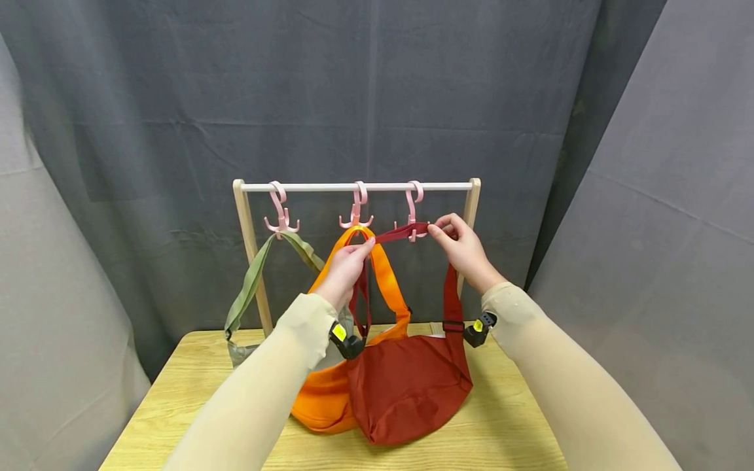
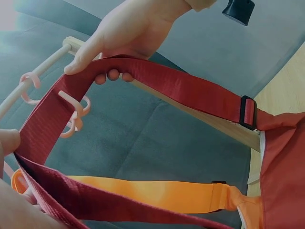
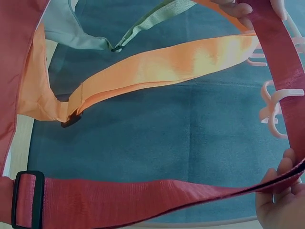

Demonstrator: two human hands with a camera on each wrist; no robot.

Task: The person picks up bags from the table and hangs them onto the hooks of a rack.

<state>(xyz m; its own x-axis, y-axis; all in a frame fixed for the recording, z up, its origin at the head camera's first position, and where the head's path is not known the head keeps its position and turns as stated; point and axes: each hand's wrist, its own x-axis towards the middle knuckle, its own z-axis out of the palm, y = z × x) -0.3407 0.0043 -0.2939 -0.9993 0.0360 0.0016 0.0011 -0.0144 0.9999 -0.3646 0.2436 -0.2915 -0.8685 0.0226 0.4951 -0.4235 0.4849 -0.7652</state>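
Note:
A dark red shoulder bag (image 1: 412,389) has its strap (image 1: 403,233) stretched between both hands. My left hand (image 1: 344,271) pinches the strap between thumb and fingers, close to the middle hook. On the other side, my right hand (image 1: 462,248) grips it, thumb against fingers, with the strap's end portion running down to a black buckle (image 2: 248,112). Between the hands, the strap crosses the right pink hook (image 1: 412,203); in the right wrist view a hook prong (image 3: 290,92) overlaps it. Whether the strap bears on that hook, I cannot tell.
An orange bag (image 1: 321,399) has its strap looped on the middle pink hook (image 1: 356,203). A grey-green bag's strap (image 1: 250,288) hangs from the left hook (image 1: 279,209). The white rail (image 1: 318,188) sits between wooden posts on a wooden table (image 1: 177,392), grey curtains behind.

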